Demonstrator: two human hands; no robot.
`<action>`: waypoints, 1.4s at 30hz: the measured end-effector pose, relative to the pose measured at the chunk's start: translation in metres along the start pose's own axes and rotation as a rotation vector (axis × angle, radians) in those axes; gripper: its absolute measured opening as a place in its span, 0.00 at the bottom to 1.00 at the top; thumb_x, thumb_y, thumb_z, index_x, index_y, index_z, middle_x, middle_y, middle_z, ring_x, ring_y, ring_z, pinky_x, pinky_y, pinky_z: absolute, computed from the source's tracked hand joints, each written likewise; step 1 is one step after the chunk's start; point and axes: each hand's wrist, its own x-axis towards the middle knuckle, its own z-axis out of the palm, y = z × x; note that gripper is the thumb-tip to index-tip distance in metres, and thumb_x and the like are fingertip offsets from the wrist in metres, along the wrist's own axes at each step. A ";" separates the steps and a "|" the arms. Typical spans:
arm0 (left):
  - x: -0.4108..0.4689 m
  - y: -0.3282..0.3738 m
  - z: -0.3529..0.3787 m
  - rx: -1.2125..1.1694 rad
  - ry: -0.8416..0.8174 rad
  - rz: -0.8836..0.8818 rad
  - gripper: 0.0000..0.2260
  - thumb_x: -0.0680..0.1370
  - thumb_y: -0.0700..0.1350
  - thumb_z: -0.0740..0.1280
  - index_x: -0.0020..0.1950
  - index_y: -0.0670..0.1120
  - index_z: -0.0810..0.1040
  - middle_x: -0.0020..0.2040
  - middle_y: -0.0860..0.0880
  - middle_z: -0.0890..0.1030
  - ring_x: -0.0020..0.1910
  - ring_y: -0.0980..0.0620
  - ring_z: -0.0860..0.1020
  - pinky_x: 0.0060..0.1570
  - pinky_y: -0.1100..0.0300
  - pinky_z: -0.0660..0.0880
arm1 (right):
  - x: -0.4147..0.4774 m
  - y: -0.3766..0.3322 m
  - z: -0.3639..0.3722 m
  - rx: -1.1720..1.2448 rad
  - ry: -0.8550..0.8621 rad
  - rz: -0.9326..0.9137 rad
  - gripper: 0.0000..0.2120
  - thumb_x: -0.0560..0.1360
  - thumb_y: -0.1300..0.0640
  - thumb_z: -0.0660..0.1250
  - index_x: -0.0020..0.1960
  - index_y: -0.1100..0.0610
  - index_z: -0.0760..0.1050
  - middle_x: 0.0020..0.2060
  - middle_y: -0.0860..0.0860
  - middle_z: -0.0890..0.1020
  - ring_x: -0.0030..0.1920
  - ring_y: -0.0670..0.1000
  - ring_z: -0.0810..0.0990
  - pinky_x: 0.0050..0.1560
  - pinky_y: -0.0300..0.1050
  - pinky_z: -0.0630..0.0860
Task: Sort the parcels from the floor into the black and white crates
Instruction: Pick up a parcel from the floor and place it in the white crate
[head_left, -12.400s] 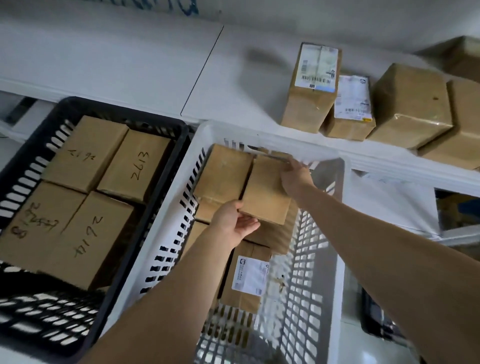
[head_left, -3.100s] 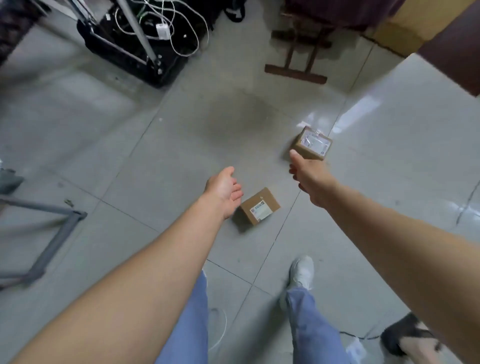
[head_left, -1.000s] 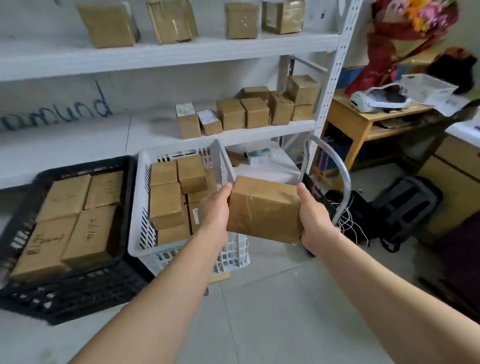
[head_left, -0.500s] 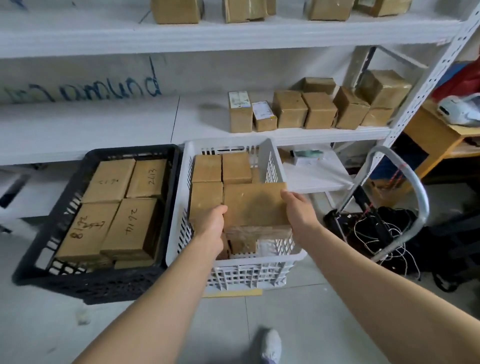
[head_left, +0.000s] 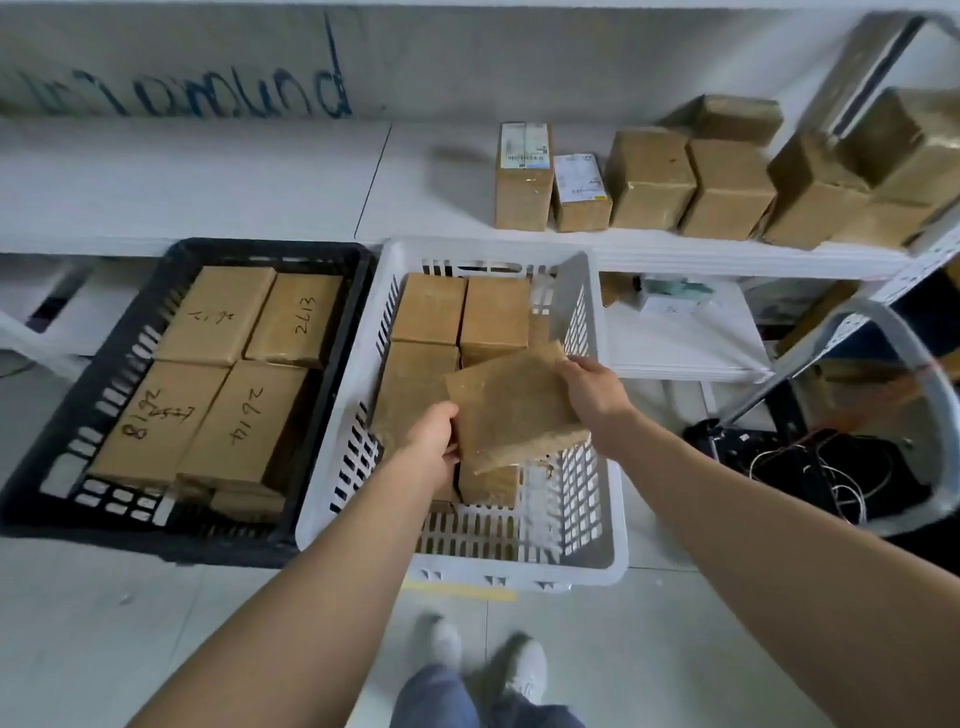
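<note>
Now, from left to right:

Wall writing (head_left: 171, 96): blue scrawl on the far white wall, above the long white shelf (head_left: 208, 187).

Black crate (head_left: 332, 415): on the floor at left, under the shelf edge. Four brown boxes lie flat on top inside it, with handwritten numbers; "2613" (head_left: 305, 315) shows on the far right one and "2614" on the near right one.

White crate (head_left: 358, 374): just right of the black crate, their sides touching or nearly so. Brown parcels fill its far and left parts; the near right corner shows bare slotted floor.

Left hand (head_left: 434, 441): inside the white crate, fingers closed on the near left edge of the held parcel.

Held parcel (head_left: 511, 405): a flat brown box, tilted, over the middle of the white crate and above the parcels packed there. Whether it touches them I cannot tell.

Right hand (head_left: 592, 392): closed on the parcel's far right corner, thumb on top.

Shelf boxes (head_left: 652, 176): a row of brown boxes stands on the right part of the shelf; the two leftmost carry white labels.

Lower shelf (head_left: 675, 338): white, right of the crate, with a small pale item that is too blurred to name.

Cables (head_left: 821, 467): a dark tangle of wires on the floor at right.

Shoes (head_left: 483, 660): two pale shoes and blue trouser legs on the grey tiles, near edge.
</note>
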 end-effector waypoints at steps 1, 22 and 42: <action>0.004 -0.001 0.001 -0.014 -0.004 -0.024 0.09 0.80 0.43 0.62 0.58 0.41 0.73 0.53 0.42 0.77 0.51 0.45 0.76 0.50 0.52 0.75 | 0.008 0.000 0.001 -0.014 -0.003 -0.004 0.17 0.79 0.52 0.59 0.66 0.54 0.73 0.54 0.51 0.75 0.53 0.52 0.73 0.52 0.42 0.69; 0.071 -0.013 0.022 -0.289 -0.030 -0.333 0.05 0.79 0.36 0.62 0.54 0.39 0.73 0.52 0.35 0.76 0.51 0.37 0.78 0.48 0.42 0.79 | 0.110 0.018 0.075 -0.413 -0.132 -0.023 0.27 0.77 0.65 0.55 0.75 0.53 0.60 0.74 0.54 0.57 0.69 0.57 0.64 0.66 0.49 0.68; 0.026 0.067 -0.005 -0.226 -0.106 0.013 0.15 0.81 0.46 0.60 0.62 0.36 0.71 0.58 0.38 0.76 0.53 0.43 0.77 0.51 0.51 0.76 | 0.060 -0.058 0.054 0.070 -0.051 -0.103 0.22 0.80 0.49 0.59 0.68 0.62 0.70 0.59 0.55 0.77 0.58 0.52 0.73 0.57 0.42 0.65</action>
